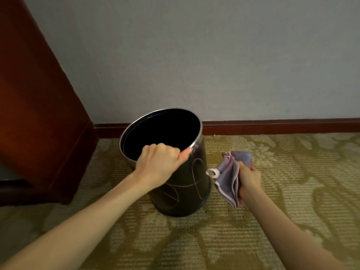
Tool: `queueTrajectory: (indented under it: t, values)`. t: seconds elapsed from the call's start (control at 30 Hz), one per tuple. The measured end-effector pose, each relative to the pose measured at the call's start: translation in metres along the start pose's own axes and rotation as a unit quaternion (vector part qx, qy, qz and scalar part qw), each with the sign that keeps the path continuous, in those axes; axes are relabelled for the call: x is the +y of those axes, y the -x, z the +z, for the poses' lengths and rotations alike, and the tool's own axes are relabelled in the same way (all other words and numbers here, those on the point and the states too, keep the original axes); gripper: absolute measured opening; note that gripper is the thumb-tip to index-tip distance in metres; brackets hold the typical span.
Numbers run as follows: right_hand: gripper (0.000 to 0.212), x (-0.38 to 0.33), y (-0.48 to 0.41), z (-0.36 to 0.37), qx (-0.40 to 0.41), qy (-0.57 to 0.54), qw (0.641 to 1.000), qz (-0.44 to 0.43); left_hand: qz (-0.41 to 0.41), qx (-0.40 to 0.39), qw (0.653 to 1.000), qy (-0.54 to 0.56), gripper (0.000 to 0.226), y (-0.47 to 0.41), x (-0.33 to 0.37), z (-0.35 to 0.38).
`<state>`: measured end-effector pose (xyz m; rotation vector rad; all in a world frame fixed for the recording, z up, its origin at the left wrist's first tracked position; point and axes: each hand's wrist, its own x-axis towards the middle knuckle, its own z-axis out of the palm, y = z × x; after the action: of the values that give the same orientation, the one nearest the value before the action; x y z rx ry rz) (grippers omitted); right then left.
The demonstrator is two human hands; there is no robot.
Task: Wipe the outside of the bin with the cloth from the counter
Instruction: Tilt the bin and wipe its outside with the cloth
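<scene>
A patterned yellow-green carpet (272, 201) covers the floor; behind it a dark red skirting board (272, 126) runs along the foot of a pale wall (194, 55); at the left stands a piece of reddish-brown wooden furniture (39, 114), its corner close to the bin but apart from it; nothing lies between the bin's right side and the cloth; the bin (181, 191) stands on the carpet near the wall, tilted a little towards the left, a dark round can with a bright metal rim, a black inside and thin pale curved lines drawn on its outer wall; the left hand (157, 164) grips the near rim, fingers curled over the edge into the opening and the thumb stretched along the rim outside; the right hand (248, 182) is closed on the cloth (229, 178), a folded lilac-grey piece with pale edging and a small white loop at its left corner; the cloth hangs just beside the bin's right wall, the loop at the wall's edge, though whether it touches cannot be told
</scene>
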<state>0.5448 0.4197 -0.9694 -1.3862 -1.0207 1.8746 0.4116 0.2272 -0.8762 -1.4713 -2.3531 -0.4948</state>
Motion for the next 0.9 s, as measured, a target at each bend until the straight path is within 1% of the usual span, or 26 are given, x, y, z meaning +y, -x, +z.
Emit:
queueTrajectory:
  t: [0.07, 0.13, 0.23, 0.3, 0.37, 0.47, 0.53, 0.6, 0.67, 0.73, 0.8, 0.83, 0.9]
  values:
    - [0.021, -0.001, 0.000, 0.008, -0.002, 0.000, 1.000, -0.008, -0.058, 0.020, 0.998, 0.014, 0.070, -0.005, -0.009, -0.007]
    - [0.019, -0.001, 0.000, 0.017, -0.012, 0.011, 1.000, -0.022, -0.123, 0.037, 0.992, 0.021, 0.066, -0.010, -0.023, -0.012]
    - [0.021, 0.002, 0.001, 0.032, -0.034, 0.062, 0.996, -0.055, -0.218, 0.058, 0.973, 0.049, 0.064, -0.013, -0.052, -0.020]
    - [0.024, 0.006, 0.003, 0.044, -0.044, 0.112, 0.990, -0.079, -0.254, 0.079, 0.962, 0.068, 0.068, -0.008, -0.072, -0.025]
    - [0.024, 0.009, 0.009, 0.057, -0.050, 0.164, 0.979, -0.114, -0.283, 0.100, 0.950, 0.087, 0.068, -0.003, -0.088, -0.029]
    - [0.019, 0.014, 0.022, 0.077, -0.046, 0.230, 0.953, -0.193, -0.354, 0.108, 0.923, 0.106, 0.065, 0.000, -0.107, -0.031]
    - [0.025, 0.020, 0.033, 0.089, -0.052, 0.253, 0.934, -0.246, -0.392, 0.104, 0.907, 0.110, 0.062, -0.001, -0.117, -0.031]
    - [0.039, 0.027, 0.046, 0.103, -0.062, 0.280, 0.911, -0.298, -0.402, 0.112, 0.903, 0.104, 0.063, 0.000, -0.124, -0.030]
    - [0.050, 0.038, 0.063, 0.117, -0.063, 0.324, 0.873, -0.358, -0.398, 0.124, 0.904, 0.092, 0.065, 0.001, -0.129, -0.028]
    - [0.050, 0.048, 0.077, 0.129, -0.053, 0.373, 0.826, -0.420, -0.395, 0.128, 0.906, 0.087, 0.064, 0.002, -0.134, -0.028]
    - [0.045, 0.055, 0.082, 0.139, -0.024, 0.409, 0.784, -0.467, -0.392, 0.122, 0.909, 0.079, 0.061, 0.003, -0.140, -0.028]
    - [0.042, 0.054, 0.080, 0.142, -0.017, 0.415, 0.776, -0.474, -0.386, 0.121, 0.911, 0.076, 0.059, 0.004, -0.142, -0.027]
    - [0.038, 0.049, 0.070, 0.148, -0.017, 0.408, 0.788, -0.461, -0.364, 0.125, 0.920, 0.071, 0.056, 0.006, -0.146, -0.024]
